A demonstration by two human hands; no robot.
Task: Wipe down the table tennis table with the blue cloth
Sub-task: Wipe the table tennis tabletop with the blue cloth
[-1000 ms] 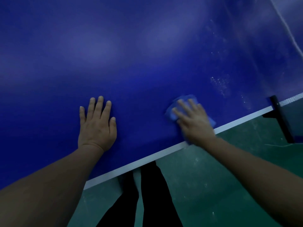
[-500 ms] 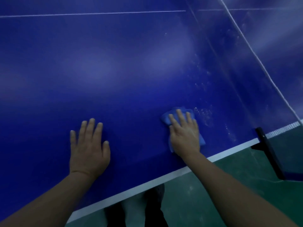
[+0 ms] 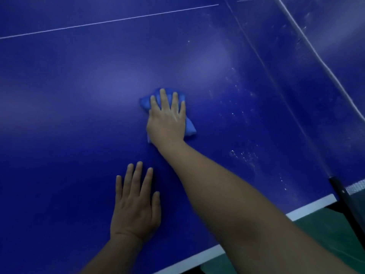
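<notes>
Right hand (image 3: pixel 167 121) flat on cloth (image 3: pixel 190 128), mid-scene, fingers (image 3: pixel 163 99) straight and spread, pressing down rather than gripping. Cloth bunched under palm, showing at left of the fingertips and at right of the wrist, lying on bench (image 3: pixel 69 99). Right forearm stretched diagonally from near right corner across the blue surface.

Left hand (image 3: pixel 136 210) planted on bench nearer the edge, fingers straight and slightly apart, holding nothing. Set near and a little left of the right hand, not touching cloth.

White specks (image 3: pixel 244 155) scattered right of cloth, in a band running from mid-right toward the near right edge; thickest patch just right of the right forearm. Pale smears (image 3: pixel 296 38) noted far right as well.

Thin white line (image 3: pixel 110 21) crossing the far part of bench from left to right. White border stripe (image 3: pixel 308 209) along near edge, partly covered by right forearm. Net (image 3: pixel 324 68) running from far right top down to near right, its white top cord visible; black net post (image 3: pixel 342 194) clamped at the near right edge. Green floor (image 3: pixel 325 234) visible beyond the edge at near right.

Nothing lying between cloth and the speckled patch.
</notes>
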